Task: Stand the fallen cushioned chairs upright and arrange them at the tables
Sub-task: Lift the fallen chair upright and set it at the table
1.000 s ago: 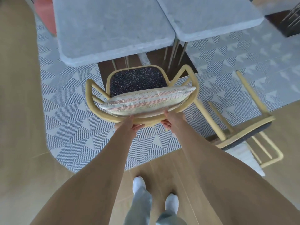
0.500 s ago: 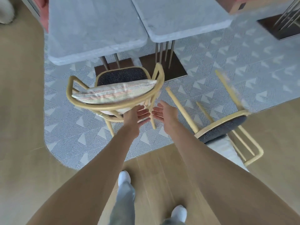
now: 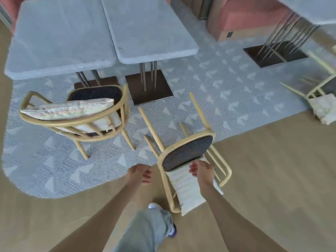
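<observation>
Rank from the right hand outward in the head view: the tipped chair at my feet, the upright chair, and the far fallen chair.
1. Tipped chair: right hand at its seat edge.
2. Upright chair: left, by the tables.
3. Far fallen chair: right edge.

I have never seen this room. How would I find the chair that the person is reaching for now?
Start at the two grey tables and come toward the camera to the rug's near edge. There lies the fallen chair, legs pointing at the tables, the right hand at its striped cushion. Its neighbour stands upright; another fallen chair lies far right.
</observation>
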The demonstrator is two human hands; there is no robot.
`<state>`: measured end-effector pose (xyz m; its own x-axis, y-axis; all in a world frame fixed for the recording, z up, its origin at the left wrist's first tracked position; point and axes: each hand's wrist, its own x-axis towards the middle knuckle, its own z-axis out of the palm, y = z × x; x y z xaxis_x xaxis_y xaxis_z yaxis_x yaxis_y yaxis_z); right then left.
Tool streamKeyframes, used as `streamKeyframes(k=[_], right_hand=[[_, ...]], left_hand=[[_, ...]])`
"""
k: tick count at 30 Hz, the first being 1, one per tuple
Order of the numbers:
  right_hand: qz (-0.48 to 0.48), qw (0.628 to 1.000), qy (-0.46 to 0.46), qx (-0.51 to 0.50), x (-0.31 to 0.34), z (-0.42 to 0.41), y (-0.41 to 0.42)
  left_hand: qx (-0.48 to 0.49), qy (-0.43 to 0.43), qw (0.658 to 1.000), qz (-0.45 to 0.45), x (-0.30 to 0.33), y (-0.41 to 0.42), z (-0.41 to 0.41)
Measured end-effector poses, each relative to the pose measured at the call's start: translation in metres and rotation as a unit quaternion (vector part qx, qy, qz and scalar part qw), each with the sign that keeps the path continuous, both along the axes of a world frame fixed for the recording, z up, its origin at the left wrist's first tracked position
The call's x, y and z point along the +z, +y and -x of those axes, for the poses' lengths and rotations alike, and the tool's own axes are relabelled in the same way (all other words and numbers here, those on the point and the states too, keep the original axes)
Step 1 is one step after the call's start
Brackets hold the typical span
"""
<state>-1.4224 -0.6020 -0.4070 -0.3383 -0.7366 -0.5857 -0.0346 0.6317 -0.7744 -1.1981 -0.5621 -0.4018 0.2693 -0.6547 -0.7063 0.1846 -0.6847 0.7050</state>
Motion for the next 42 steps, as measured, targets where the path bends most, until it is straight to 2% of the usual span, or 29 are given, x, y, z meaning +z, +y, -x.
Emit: streamKeyframes(k=[3,7,13,18,20,24,30,35,42], right_hand=[[-0.053,0.998,0.029,-0.001,-0.026,0.053,0.002],[-0.084,0.995,0.046,0.021,-0.041,0.116,-0.008],[-0.092,0.993,0.044,0.063,-0.037,0.176,-0.049],[-0.106,0.981,0.029,0.163,-0.071,0.211,-0.082],[-0.121,0.968,0.016,0.221,-0.095,0.229,-0.092],[-0.145,0.945,-0.023,0.293,-0.131,0.261,-0.1],[-0.23,0.923,-0.09,0.295,-0.167,0.307,-0.07],[-0.293,0.91,-0.124,0.264,-0.266,0.341,-0.038],[-0.345,0.899,-0.14,0.23,-0.486,0.336,-0.002]], left_hand=[[-0.023,0.009,0.998,-0.063,-0.032,-0.01,0.036],[0.008,0.038,0.992,-0.119,-0.057,-0.038,0.092],[0.098,0.078,0.985,-0.118,-0.063,-0.067,0.183],[0.165,0.088,0.975,-0.117,-0.093,-0.068,0.252],[0.219,0.099,0.964,-0.115,-0.108,-0.066,0.28],[0.362,0.141,0.917,-0.093,-0.136,-0.063,0.336],[0.454,0.175,0.867,-0.107,-0.177,-0.035,0.413],[0.458,0.2,0.854,-0.144,-0.271,-0.008,0.448],[0.452,0.213,0.841,-0.208,-0.479,0.016,0.454]])
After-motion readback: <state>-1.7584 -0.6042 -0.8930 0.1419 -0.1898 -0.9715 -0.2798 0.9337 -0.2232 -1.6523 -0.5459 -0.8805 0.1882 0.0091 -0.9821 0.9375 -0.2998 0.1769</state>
